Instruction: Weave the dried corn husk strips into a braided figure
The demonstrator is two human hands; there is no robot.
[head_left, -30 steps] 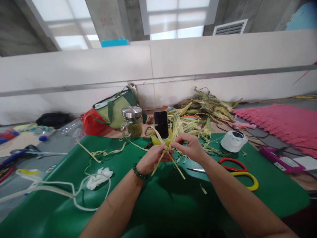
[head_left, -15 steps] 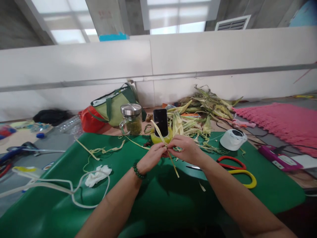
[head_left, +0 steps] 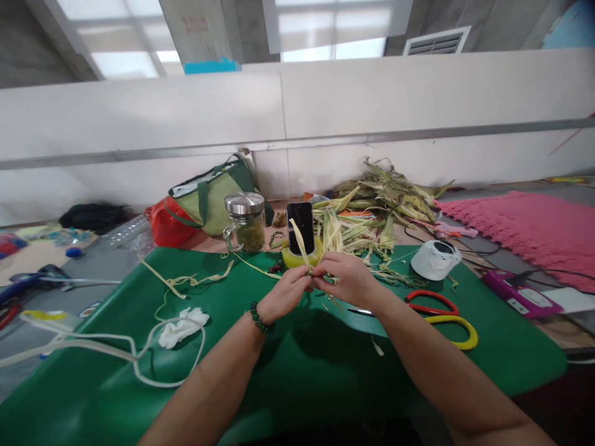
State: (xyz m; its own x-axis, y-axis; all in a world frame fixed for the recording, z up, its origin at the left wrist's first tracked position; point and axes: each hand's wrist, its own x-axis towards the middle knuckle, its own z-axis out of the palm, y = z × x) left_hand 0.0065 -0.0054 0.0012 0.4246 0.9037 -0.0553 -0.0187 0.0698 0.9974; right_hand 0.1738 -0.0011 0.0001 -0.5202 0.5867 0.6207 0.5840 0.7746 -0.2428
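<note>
My left hand (head_left: pixel 289 290) and my right hand (head_left: pixel 343 275) meet over the green mat (head_left: pixel 297 371), fingertips pressed together. Between them they pinch a pale strip of corn husk (head_left: pixel 301 243), whose upper end sticks up in front of a phone (head_left: pixel 301 224). Fingers hide the middle of the strip. The phone leans upright in a yellow roll-shaped holder (head_left: pixel 292 258). Under my right forearm lie scissors with one red and one yellow handle (head_left: pixel 453 322); the arm covers part of them.
A glass jar mug (head_left: pixel 246 226) stands behind my left hand. Corn husks (head_left: pixel 385 198) are heaped at the back. At the left lie a white cable (head_left: pixel 134 356) and a crumpled tissue (head_left: pixel 183 328). To the right are a white roll (head_left: pixel 434 260) and a purple power strip (head_left: pixel 520 294).
The husk strip's long lower end, which hung below my fingers, no longer shows there. Its upper end stands a little more upright. Both hands stay in nearly the same place.
</note>
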